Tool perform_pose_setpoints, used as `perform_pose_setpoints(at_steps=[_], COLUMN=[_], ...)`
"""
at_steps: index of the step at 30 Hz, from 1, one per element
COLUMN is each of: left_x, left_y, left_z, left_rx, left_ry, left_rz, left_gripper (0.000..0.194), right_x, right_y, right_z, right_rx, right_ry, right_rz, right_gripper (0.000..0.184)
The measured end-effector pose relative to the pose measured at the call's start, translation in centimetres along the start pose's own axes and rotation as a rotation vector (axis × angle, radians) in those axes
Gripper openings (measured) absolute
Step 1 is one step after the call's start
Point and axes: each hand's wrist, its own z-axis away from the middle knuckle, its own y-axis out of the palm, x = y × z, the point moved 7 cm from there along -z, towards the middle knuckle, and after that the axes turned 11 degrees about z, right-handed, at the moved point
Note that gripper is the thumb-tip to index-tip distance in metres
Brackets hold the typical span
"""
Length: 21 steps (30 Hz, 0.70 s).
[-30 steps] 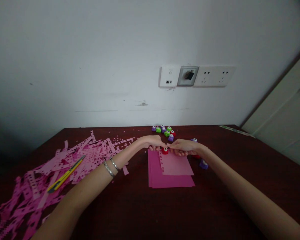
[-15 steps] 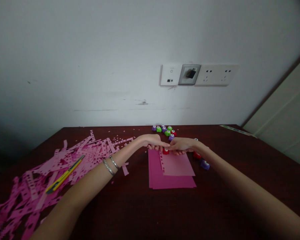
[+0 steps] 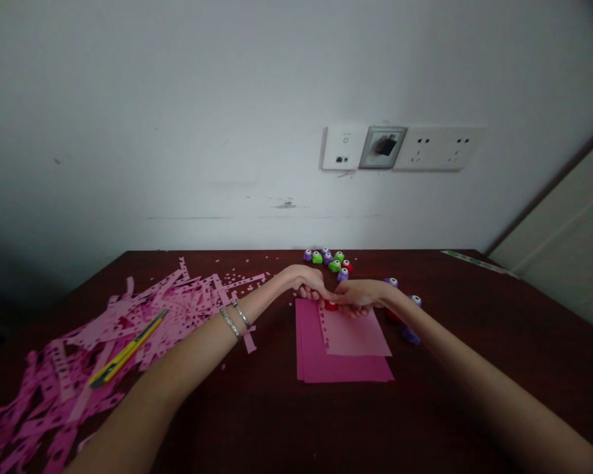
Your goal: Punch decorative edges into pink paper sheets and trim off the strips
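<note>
A small red craft punch sits at the far edge of a light pink sheet, partly hidden by my fingers. My left hand is closed at it from the left, its thumb reaching over the punch's top. From the right, my right hand grips the same punch with curled fingers, its thumb meeting the left one. Punched holes run down the light sheet's left edge. Beneath that lie darker pink sheets, slightly fanned.
Several purple, green and red punches cluster near the wall; purple ones stand beside my right forearm. Left lies a heap of punched pink strips with a yellow utility knife on top. A ruler-like strip rests at the back right.
The view has shifted slightly. Both hands stay at the red punch, and the thumbs now cover more of its top. The strips and knife lie as before.
</note>
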Motion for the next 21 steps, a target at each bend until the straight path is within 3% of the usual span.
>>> perform_pose_setpoints(at_steps=[7, 13, 21], left_x=[0.4, 0.3, 0.5], left_y=[-0.1, 0.6, 0.8], left_z=[0.0, 0.6, 0.9], left_rx=[-0.050, -0.072, -0.122], left_ry=[0.019, 0.122, 0.141], left_rz=[0.039, 0.162, 0.204], left_gripper=[0.049, 0.051, 0.052], right_x=[0.0, 0.3, 0.9], right_y=[0.0, -0.3, -0.7], right_z=[-0.2, 0.0, 0.3], right_rx=[-0.019, -0.037, -0.018], right_ry=[0.028, 0.053, 0.101], right_rz=[0.032, 0.060, 0.132], right_gripper=[0.050, 0.044, 0.038])
